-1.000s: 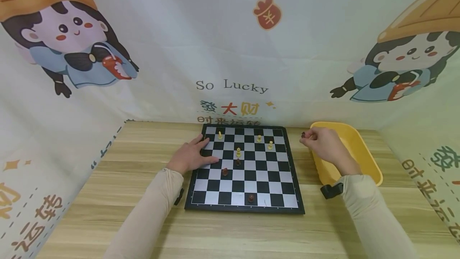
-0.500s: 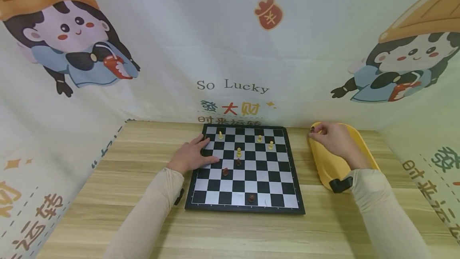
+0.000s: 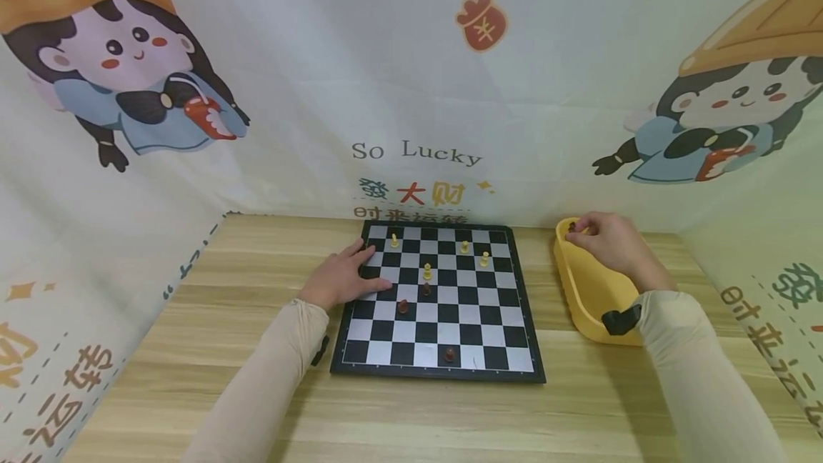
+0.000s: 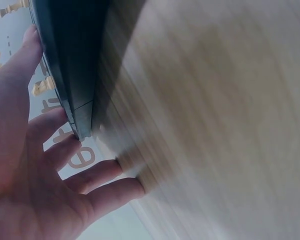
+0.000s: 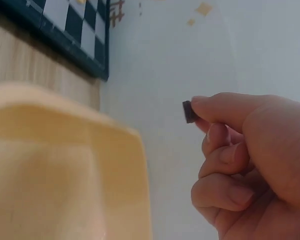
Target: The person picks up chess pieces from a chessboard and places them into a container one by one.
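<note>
My left hand (image 3: pixel 337 279) lies with spread fingers on the left edge of a black-and-white chessboard (image 3: pixel 459 334). In the left wrist view its thumb and some fingertips touch the board's rim, while other fingertips reach the wood. Over the far end of a yellow plastic bin (image 3: pixel 569 291), my right hand (image 3: pixel 611 245) pinches a small dark chess piece (image 5: pixel 188 112) between thumb and forefinger; most of the piece is hidden, so its kind is unclear. Several pale yellow chess pieces (image 3: pixel 427 271) stand on the board's far half. Dark brown chess pieces (image 3: pixel 402 306) stand nearer.
A wooden table (image 3: pixel 212 306) bears the board and the bin, with the bin right of the board. Behind them hangs a printed white cloth (image 3: pixel 308 106), close to the board's far edge. One brown chess piece (image 3: pixel 449 354) is on the board's nearest row.
My right hand has moved to the right with the dark chess piece, from beside the bin's left rim to above its far end. The left hand and the board have stayed put.
</note>
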`<state>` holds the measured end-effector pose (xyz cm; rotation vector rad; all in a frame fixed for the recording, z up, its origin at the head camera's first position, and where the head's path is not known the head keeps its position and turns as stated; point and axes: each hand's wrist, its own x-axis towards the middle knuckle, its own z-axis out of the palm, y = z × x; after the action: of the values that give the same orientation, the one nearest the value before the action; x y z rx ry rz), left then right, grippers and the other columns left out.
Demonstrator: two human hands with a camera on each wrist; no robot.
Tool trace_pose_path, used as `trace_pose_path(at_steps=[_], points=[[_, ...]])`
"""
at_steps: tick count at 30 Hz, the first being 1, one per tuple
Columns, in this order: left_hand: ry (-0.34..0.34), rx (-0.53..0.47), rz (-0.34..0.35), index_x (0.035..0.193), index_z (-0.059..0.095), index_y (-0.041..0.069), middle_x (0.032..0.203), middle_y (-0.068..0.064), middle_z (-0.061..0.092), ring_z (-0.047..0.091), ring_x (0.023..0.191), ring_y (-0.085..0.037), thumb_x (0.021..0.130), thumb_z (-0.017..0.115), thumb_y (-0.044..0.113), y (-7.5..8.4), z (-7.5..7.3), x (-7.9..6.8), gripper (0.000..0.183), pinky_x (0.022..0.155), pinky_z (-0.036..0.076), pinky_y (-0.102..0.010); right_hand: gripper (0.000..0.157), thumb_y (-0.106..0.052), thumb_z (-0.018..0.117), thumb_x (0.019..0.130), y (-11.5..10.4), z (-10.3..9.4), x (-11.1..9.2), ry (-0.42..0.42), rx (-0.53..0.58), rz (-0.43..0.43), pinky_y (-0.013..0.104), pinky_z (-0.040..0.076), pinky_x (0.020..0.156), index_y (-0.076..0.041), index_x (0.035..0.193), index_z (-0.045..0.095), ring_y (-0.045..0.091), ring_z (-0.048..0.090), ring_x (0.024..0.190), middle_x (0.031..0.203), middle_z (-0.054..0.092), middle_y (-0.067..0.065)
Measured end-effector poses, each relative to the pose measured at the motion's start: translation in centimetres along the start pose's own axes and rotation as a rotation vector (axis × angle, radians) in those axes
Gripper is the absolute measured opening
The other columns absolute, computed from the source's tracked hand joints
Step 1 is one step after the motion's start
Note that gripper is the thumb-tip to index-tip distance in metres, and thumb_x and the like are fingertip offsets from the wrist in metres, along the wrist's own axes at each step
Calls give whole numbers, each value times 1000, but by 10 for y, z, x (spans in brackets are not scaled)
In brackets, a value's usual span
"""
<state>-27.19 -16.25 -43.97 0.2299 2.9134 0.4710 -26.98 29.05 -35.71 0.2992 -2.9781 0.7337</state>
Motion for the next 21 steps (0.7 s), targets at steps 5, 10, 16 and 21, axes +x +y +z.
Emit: trace_pose_path(at_steps=[5,10,16,21], points=[[0,-7,1,160,35,16,172,-12,20,30,152,-48,89,63,69,0,2,1,93,124,32,-58,28,-25,65,100,11,-2,3,5,12,0,29,42,58,3,105,66,17,52,66,86,69,16],[3,-5,10,160,35,16,172,-12,20,30,152,-48,88,63,70,0,4,3,94,124,32,-57,29,-28,66,100,18,-6,6,-20,35,18,28,40,56,0,106,67,15,49,63,78,65,9],[15,1,23,160,36,14,171,-14,21,32,152,-47,89,64,68,-1,4,2,94,124,34,-55,32,-31,67,99,23,-8,10,-63,72,81,27,41,59,-2,110,68,17,50,71,82,66,6],[21,4,25,159,37,13,171,-15,22,32,151,-47,89,64,68,-1,2,0,93,124,34,-55,31,-28,66,100,27,-9,10,-78,85,91,28,44,63,0,112,68,19,53,76,92,70,14]])
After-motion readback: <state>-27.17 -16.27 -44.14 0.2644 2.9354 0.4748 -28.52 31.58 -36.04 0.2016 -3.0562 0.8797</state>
